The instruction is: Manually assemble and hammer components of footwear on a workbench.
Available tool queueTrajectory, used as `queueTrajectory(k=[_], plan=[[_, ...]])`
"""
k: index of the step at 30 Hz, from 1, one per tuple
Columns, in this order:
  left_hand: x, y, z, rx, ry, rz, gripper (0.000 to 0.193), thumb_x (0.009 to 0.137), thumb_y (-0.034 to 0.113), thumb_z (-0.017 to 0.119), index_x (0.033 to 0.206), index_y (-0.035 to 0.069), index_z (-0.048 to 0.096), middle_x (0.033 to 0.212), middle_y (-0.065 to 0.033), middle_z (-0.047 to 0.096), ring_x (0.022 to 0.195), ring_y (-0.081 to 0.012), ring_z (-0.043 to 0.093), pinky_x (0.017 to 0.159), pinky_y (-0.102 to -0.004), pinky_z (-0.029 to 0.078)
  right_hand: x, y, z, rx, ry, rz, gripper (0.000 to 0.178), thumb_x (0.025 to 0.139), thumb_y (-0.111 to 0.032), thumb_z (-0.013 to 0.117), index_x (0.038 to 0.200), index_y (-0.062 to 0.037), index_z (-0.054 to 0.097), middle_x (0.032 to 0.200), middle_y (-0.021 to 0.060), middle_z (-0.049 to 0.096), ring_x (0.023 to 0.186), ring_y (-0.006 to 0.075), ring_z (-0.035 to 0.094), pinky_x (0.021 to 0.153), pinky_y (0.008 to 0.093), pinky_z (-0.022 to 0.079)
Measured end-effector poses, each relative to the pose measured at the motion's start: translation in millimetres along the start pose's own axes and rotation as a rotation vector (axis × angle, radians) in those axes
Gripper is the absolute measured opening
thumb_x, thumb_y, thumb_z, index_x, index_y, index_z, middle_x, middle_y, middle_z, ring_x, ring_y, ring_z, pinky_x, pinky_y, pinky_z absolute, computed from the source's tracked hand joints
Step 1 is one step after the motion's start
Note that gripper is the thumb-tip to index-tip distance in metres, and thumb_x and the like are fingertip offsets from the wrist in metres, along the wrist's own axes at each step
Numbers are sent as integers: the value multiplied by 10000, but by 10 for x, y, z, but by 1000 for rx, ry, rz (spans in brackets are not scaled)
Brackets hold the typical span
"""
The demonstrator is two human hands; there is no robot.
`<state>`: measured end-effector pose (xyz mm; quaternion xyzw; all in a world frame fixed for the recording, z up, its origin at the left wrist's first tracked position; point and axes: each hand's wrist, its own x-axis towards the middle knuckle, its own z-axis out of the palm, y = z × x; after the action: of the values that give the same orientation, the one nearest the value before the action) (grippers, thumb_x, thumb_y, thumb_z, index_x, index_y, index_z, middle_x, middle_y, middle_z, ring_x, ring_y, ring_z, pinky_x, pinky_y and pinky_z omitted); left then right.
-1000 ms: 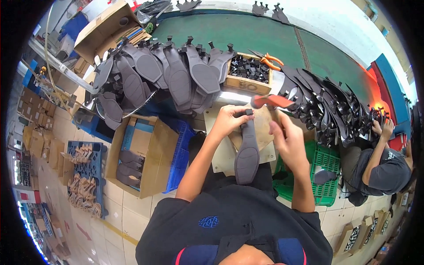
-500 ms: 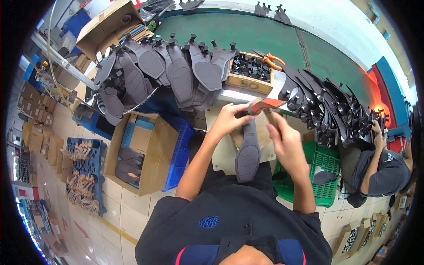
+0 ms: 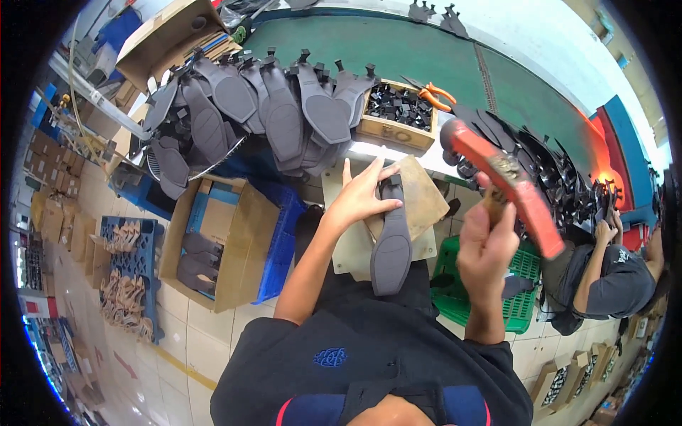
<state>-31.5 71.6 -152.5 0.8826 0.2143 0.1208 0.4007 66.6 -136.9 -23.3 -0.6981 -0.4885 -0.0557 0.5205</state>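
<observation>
Shoe sole point(image 3: 392, 255), dark grey with a small black heel block point(image 3: 390, 188) at its narrow end, lies just to the right of the person's left grip point(image 3: 366, 193), its broad end pointing back toward the wearer's lap. From where I stand, that left grip is spread, thumb and forefinger well apart with the heel block between them, and the thumb rests against the narrow part of the sole. I cannot tell whether the forefinger touches the block. Under the narrow end, just right of the left grip, sits a worn wooden board point(image 3: 419, 195), and below that a pale plate point(image 3: 342, 248).

Over to the right, apart from the sole, the right grip point(image 3: 484, 245) is clamped around the wooden handle of a hammer point(image 3: 533, 202). Its red head is raised above and to the right of that fist.

Beyond the left grip I see a wooden tray point(image 3: 394, 135) of little black blocks point(image 3: 401, 106), with orange-handled pliers point(image 3: 437, 96) beside it. A pile of soles point(image 3: 280, 117) fills the space beyond and left of the left grip, and more soles point(image 3: 540, 163) crowd past the right one. Behind them stretches a green counter point(image 3: 369, 39).

Left of the left grip stand a cardboard box point(image 3: 245, 245) and a blue crate point(image 3: 288, 245); a green crate point(image 3: 526, 266) sits beside the right grip, and past it a co-worker point(image 3: 618, 280) is seated.
</observation>
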Motion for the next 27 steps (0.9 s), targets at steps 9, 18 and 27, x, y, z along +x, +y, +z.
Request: queueTrajectory(k=[9,18,27], plan=[[-202,72,83,25,251,417,297,906,239,677,1174,115,701,1118,-95,717,1133,-284,643,1107,-544,325,138,398,122,-117,-179,29,270,976,-86,572,1232,-1,582,849,196,659,663,257,627,616,344,502],[-1066,977,-170,-920,-249,-28,234,955,200,652,1002,-12,740,884,-88,735,837,-62,639,759,-257,499,2,823,393,-511,-551,-467,315,892,-180,670,1176,-42,678,1074,117,687,938,281,642,763,369,544],[-1122,1041,-202,-1136,-523,80,233,936,219,683,1046,28,757,848,-64,741,790,-73,635,728,-254,494,442,131,-116,568,-1226,-335,321,854,-191,755,1039,39,629,918,156,671,789,308,650,701,394,524]])
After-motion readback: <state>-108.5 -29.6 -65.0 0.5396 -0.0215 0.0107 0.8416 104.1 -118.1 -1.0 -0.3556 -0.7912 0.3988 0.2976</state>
